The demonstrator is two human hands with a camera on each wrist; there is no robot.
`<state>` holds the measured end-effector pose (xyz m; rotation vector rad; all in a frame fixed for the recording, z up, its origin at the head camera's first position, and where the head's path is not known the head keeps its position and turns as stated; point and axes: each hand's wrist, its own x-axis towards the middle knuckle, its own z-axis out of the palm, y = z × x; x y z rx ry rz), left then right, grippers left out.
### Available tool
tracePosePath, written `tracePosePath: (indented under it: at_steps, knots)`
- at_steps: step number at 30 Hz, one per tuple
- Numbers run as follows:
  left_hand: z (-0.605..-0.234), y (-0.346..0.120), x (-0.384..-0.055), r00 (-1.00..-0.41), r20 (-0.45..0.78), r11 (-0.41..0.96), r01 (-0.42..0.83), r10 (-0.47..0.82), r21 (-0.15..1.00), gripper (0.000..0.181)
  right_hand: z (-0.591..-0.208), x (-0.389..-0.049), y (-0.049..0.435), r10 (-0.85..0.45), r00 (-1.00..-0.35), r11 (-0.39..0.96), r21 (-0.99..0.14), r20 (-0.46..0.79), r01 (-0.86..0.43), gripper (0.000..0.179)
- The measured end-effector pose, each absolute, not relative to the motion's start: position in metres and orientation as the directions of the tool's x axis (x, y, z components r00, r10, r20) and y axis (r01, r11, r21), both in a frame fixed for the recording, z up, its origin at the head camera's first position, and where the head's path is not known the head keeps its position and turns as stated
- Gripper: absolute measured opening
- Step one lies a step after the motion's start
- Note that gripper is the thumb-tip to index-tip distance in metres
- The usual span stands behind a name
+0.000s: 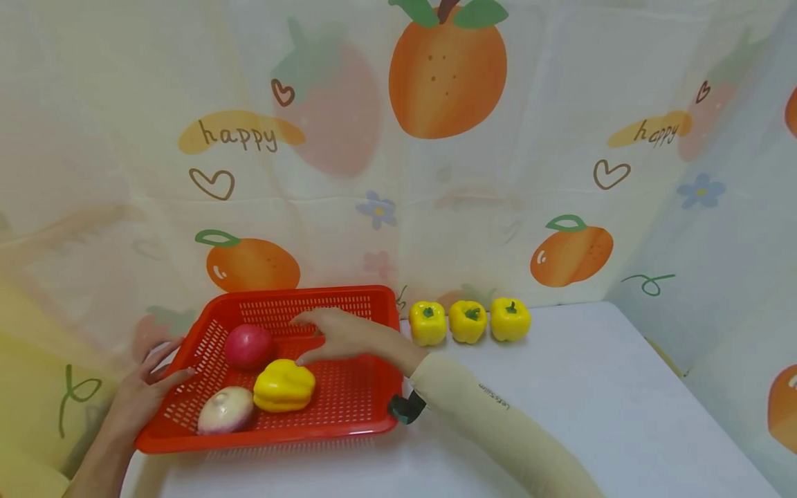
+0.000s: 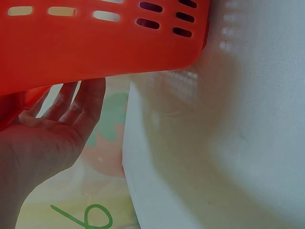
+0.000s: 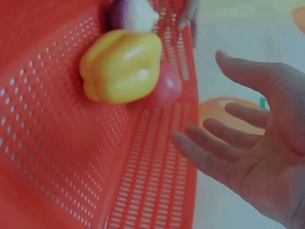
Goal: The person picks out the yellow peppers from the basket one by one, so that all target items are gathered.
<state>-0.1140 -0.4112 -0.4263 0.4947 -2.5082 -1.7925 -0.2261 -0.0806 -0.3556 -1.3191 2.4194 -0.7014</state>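
Note:
A red plastic basket (image 1: 336,432) stands on the left of the table. My left hand (image 1: 140,394) holds its left rim, thumb over the edge; in the left wrist view the fingers (image 2: 88,102) lie beneath the rim. Inside are a yellow bell pepper (image 1: 284,386), a pinkish-red round fruit or vegetable (image 1: 248,347) and a white-and-purple bulb (image 1: 225,409), like an onion or turnip. My right hand (image 1: 339,334) hovers above the basket, just right of the pepper, fingers spread and palm empty in the right wrist view (image 3: 252,148).
Three yellow bell peppers (image 1: 468,321) stand in a row at the back of the white table (image 1: 560,387), right of the basket. A fruit-print curtain (image 1: 498,173) hangs directly behind the table. Something dark (image 1: 407,407) shows at the basket's right edge, by my right wrist.

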Motion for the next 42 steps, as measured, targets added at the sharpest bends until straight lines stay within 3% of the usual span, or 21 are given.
tracePosePath:
  at_steps: [5, 16, 22, 26, 33, 42]
  knots:
    - [-0.426, -0.41, -0.115, -0.947, -0.171, 0.318, -0.256, -0.271, 0.913, 0.071, -0.36, -0.216, -0.094, -0.845, -0.525, 0.51, -0.453, -0.104, -0.731, 0.068]
    - [-0.428, -0.412, -0.117, -0.954, -0.145, 0.304, -0.224, -0.263, 0.926, 0.065, -0.363, -0.204, -0.124, -0.814, -0.541, 0.579, -0.364, -0.209, -0.73, 0.072]
    - [-0.428, -0.413, -0.116, -0.95, -0.161, 0.303, -0.242, -0.268, 0.922, 0.062, -0.359, -0.204, -0.145, -0.749, -0.576, 0.662, -0.348, -0.327, -0.663, 0.079]
    - [-0.428, -0.412, -0.116, -0.952, -0.161, 0.295, -0.237, -0.261, 0.926, 0.062, -0.358, -0.203, -0.158, -0.712, -0.595, 0.699, -0.302, -0.373, -0.648, 0.073]
    - [-0.428, -0.413, -0.116, -0.953, -0.168, 0.251, -0.232, -0.253, 0.94, 0.065, -0.364, -0.197, -0.179, -0.644, -0.629, 0.747, -0.181, -0.435, -0.64, 0.047]
    - [-0.43, -0.413, -0.115, -0.946, -0.152, 0.333, -0.247, -0.288, 0.91, 0.064, -0.371, -0.188, -0.189, -0.597, -0.688, 0.788, -0.14, -0.413, -0.6, 0.044]
